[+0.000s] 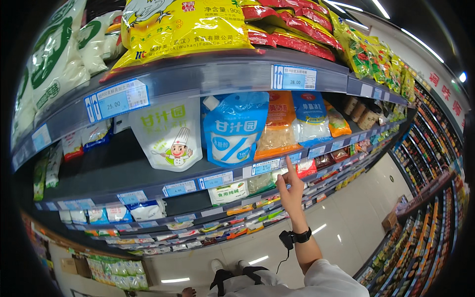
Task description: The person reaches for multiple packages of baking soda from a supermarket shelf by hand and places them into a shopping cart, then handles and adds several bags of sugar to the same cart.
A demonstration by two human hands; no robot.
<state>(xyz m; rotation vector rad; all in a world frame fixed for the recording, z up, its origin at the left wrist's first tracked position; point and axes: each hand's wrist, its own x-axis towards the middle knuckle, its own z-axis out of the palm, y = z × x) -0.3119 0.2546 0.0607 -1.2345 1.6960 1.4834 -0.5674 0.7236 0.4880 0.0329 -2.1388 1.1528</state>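
My right hand (291,187) is raised before a shop shelf with its index finger extended and nothing in its grasp. The fingertip is at or just in front of a price label (294,158) on the shelf edge; whether it touches, I cannot tell. Above it stands an orange bag (278,130) with a clear window showing pale contents. To its left are a blue spouted pouch (235,130) and a white pouch with a cartoon chef (170,137). A blue and white bag (311,117) stands to the right. My left hand (188,292) hangs low, mostly cut off by the bottom edge.
The upper shelf edge (222,80) juts out above the pouches, carrying large yellow bags (185,29) and red packets (297,29). Lower shelves hold packets such as a white bag (228,192). Tiled floor (349,219) separates this shelving from stocked racks (412,237) at right.
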